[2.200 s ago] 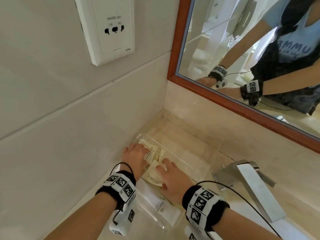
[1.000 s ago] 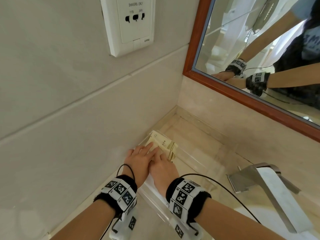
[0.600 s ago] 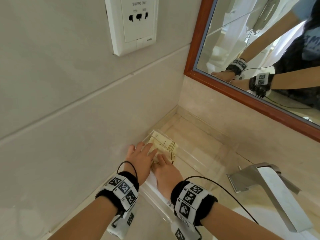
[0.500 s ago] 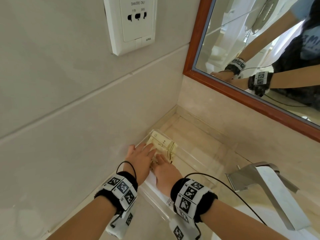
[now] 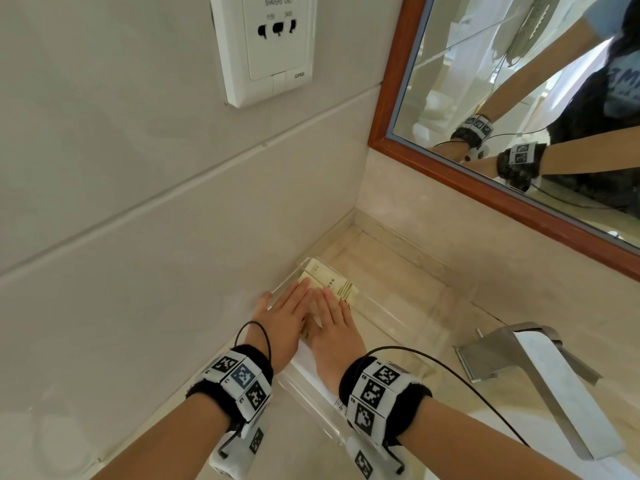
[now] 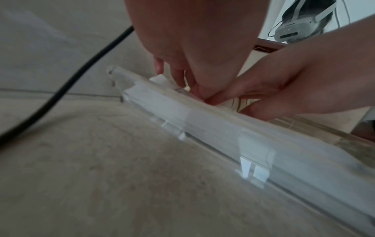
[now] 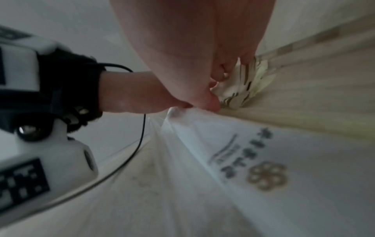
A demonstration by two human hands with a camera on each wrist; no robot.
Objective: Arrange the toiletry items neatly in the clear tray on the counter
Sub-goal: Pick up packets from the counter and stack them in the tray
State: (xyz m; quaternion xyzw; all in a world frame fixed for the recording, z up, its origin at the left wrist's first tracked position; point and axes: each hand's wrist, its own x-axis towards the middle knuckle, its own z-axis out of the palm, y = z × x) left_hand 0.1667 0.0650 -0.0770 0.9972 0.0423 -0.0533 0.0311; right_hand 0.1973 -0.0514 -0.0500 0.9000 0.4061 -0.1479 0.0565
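Both flat, released grips, left hand (image 5: 282, 315) and right hand (image 5: 332, 322), press 2 packets, cream packet (image 5: 330, 280) and white packet (image 7: 263, 168), into the clear tray (image 5: 398, 318); arranging seems nearly finished.

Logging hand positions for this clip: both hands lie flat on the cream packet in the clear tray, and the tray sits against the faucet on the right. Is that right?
Not quite. The clear tray sits in the corner against the left wall, apart from the faucet; the head view shows it. The rest holds: the left hand and right hand lie flat on the cream packet in the tray.
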